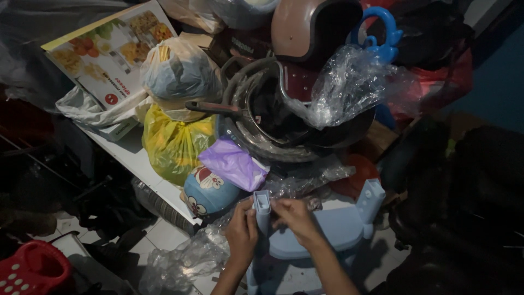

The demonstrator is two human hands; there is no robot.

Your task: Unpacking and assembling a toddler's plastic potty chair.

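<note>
Overturned pale blue plastic stool (327, 235) on the tiled floor (164, 232), legs up, beside a heaped white bench (136, 158). Both hands clamped on one stool leg (262, 210), left hand (242, 232) and right hand (295, 218) pinching its tip. Likely trouble: loose plastic wrap (180, 259) snagging, dim room hiding grip.

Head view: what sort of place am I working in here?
Probably a cluttered home storage corner, dimly lit. A pan, tied plastic bags and a helmet are heaped together, and both hands, left and right, grip an upturned blue stool.
</note>
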